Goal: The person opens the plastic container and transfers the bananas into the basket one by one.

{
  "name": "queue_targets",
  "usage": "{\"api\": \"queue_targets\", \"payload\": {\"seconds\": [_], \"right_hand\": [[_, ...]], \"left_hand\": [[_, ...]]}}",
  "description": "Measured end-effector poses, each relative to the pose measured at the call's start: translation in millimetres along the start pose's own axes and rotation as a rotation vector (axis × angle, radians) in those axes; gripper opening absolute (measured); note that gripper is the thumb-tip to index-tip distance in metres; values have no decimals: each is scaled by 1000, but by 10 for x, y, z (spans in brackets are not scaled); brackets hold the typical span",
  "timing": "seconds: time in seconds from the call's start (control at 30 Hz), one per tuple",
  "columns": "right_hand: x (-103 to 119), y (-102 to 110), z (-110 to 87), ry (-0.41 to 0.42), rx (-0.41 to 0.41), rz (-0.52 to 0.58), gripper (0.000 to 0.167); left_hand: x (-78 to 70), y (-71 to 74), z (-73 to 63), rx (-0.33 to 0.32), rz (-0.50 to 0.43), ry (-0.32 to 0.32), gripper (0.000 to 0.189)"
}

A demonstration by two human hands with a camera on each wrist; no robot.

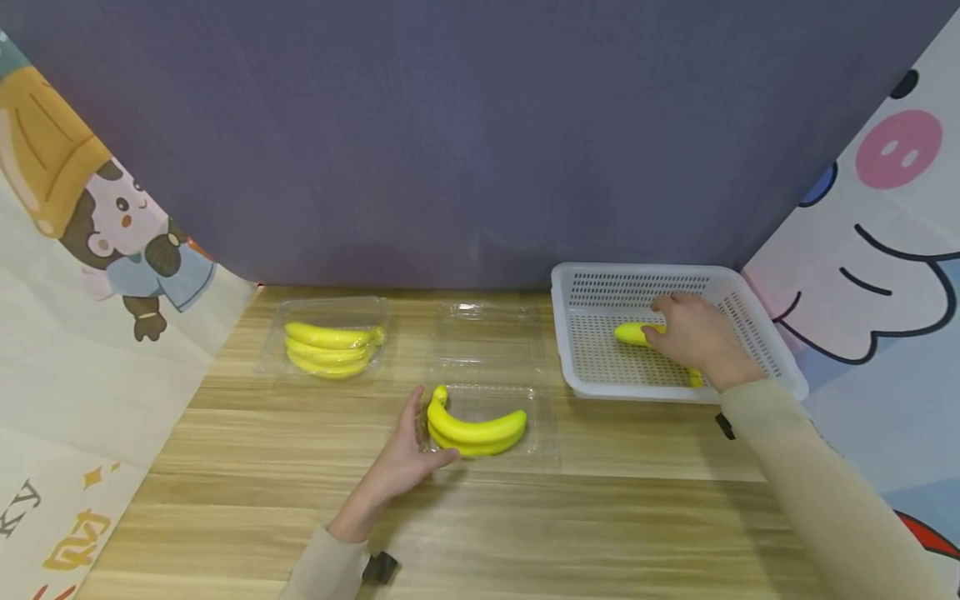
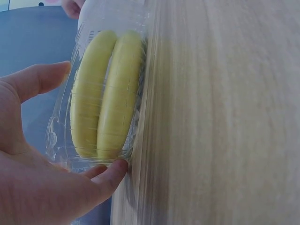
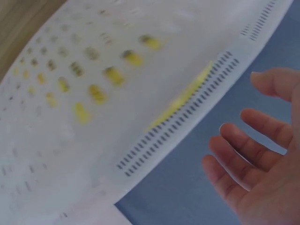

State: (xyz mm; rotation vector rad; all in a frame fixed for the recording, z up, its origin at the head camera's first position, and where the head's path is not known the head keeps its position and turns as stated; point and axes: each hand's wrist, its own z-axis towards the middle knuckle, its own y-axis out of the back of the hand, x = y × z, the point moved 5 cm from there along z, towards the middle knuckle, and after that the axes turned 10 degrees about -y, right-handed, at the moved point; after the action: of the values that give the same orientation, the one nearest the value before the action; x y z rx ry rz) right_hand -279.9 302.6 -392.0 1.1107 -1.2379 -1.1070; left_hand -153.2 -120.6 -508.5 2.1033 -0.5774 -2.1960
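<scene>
At lower centre, the left hand (image 1: 401,458) spreads its fingers wide against the clear box (image 1: 534,408) of bananas (image 1: 477,433), presumably steadying it (light plastic likely slides). At right, the right hand (image 1: 697,333), loosely curved and apparently empty, reaches over a banana (image 1: 632,334) in the white basket (image 1: 637,391).

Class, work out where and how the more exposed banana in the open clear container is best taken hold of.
Probably across the middle of the banana, coming from above and the right. Its long, curved body should balance best there; the container surrounds its sides, the lid lies open behind, and the left hand is at the left end.
</scene>
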Motion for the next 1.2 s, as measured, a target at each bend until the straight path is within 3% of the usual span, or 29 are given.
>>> {"api": "queue_targets", "payload": {"seconds": [0.53, 1.07, 1.2], "right_hand": [[292, 255, -193, 94, -120, 35, 45], [626, 390, -436, 165, -171, 88, 42], [700, 406, -494, 209, -226, 104, 39]], "left_hand": [[2, -3, -9, 6, -7, 5, 119], [8, 5, 5, 14, 29, 3, 120], [11, 2, 4, 13, 25, 4, 120]]}}
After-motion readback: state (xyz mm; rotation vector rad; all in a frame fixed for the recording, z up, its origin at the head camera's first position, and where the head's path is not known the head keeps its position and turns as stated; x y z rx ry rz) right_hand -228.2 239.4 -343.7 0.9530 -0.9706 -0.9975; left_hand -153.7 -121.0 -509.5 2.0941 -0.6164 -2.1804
